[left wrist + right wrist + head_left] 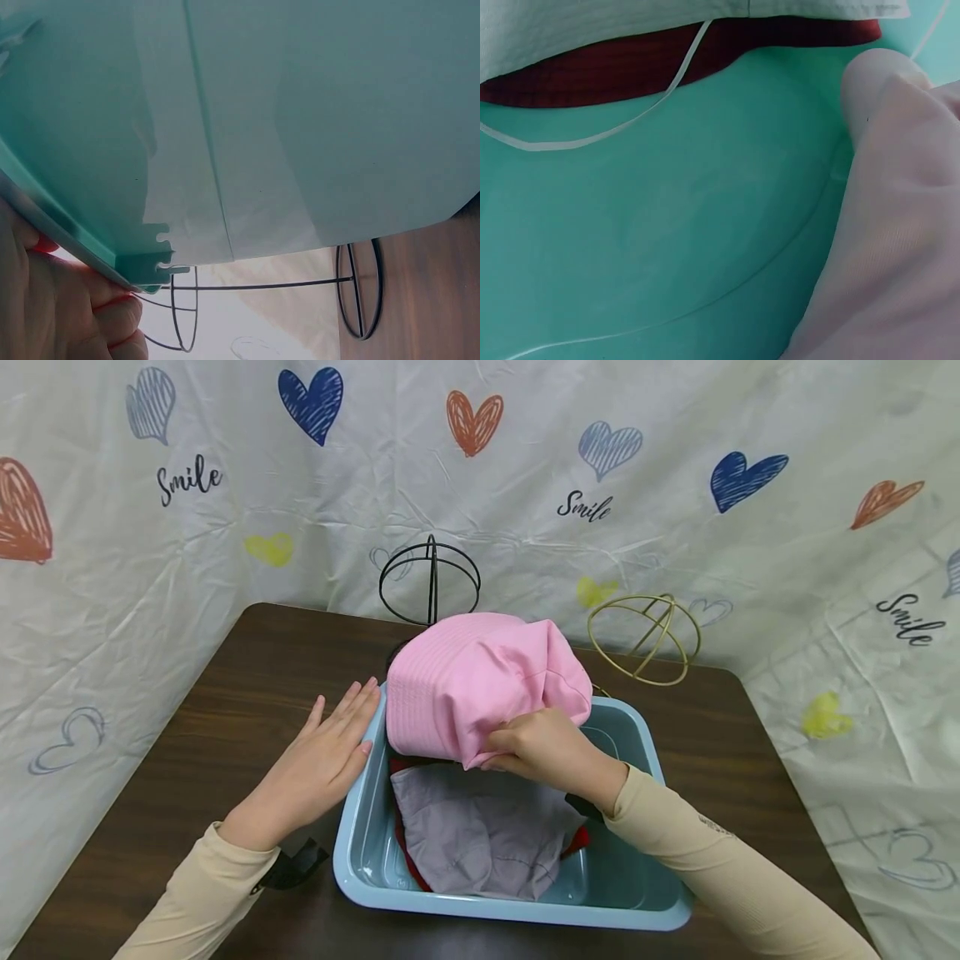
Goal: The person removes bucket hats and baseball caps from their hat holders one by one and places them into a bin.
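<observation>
My right hand [543, 743] grips the edge of a pink bucket hat [487, 681], its fingers curled into the cloth. The hat is held over the back part of a light blue plastic basin [517, 912]. My left hand [318, 768] rests with straight fingers against the basin's left rim; the left wrist view shows its fingers along that rim. Inside the basin lies a grey hat [480, 827], flattened, over a dark red hat [615, 75] whose edge shows beneath it. A thin pale cord [555, 145] trails beside these in the right wrist view.
Behind the basin stand a black wire hat stand [432, 577] and, to the right, a gold wire one [652, 643]. The brown wooden table [187, 760] ends at a white curtain [525, 402] printed with hearts.
</observation>
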`<control>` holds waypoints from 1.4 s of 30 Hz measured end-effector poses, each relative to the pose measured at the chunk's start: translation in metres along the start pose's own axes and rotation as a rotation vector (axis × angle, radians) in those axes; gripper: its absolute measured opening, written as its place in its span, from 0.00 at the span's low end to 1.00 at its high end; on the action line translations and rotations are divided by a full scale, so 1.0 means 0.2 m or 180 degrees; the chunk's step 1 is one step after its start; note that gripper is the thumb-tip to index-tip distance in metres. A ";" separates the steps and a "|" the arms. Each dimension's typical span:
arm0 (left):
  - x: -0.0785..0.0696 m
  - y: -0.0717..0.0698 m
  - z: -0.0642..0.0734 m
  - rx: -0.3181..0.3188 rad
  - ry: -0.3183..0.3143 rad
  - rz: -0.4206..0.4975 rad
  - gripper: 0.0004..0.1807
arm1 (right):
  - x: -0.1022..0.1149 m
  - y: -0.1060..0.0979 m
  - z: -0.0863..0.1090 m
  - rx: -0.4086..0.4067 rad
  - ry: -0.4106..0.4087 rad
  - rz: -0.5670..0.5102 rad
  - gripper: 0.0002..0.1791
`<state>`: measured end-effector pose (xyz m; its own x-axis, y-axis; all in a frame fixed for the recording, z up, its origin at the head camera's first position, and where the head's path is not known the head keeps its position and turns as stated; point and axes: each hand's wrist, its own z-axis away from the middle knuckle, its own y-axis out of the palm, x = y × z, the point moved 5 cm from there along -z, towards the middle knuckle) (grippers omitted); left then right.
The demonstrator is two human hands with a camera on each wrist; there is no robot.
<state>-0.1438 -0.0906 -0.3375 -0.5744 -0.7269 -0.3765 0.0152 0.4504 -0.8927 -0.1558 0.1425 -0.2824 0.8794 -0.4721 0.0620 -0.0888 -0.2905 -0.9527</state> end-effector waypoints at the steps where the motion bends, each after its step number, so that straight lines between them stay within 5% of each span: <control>1: 0.00 0.00 0.00 0.0005 -0.0001 0.0004 0.32 | 0.00 0.00 0.00 -0.0010 -0.0031 0.0033 0.18; 9: 0.00 0.01 0.00 0.0028 -0.0019 0.0005 0.32 | 0.08 0.04 0.01 0.0117 -0.0489 0.0383 0.14; 28: 0.00 0.01 -0.01 0.0006 0.0012 0.0040 0.32 | 0.24 0.10 0.04 0.0233 -0.0459 0.0450 0.17; 42: 0.00 0.01 -0.01 0.0016 -0.0016 0.0024 0.33 | 0.37 0.18 0.06 0.0677 -0.0246 -0.0437 0.10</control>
<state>-0.1456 -0.0884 -0.3382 -0.5702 -0.7260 -0.3845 0.0237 0.4533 -0.8911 -0.0888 0.1066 -0.3155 0.9102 -0.3729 0.1799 0.1270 -0.1622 -0.9786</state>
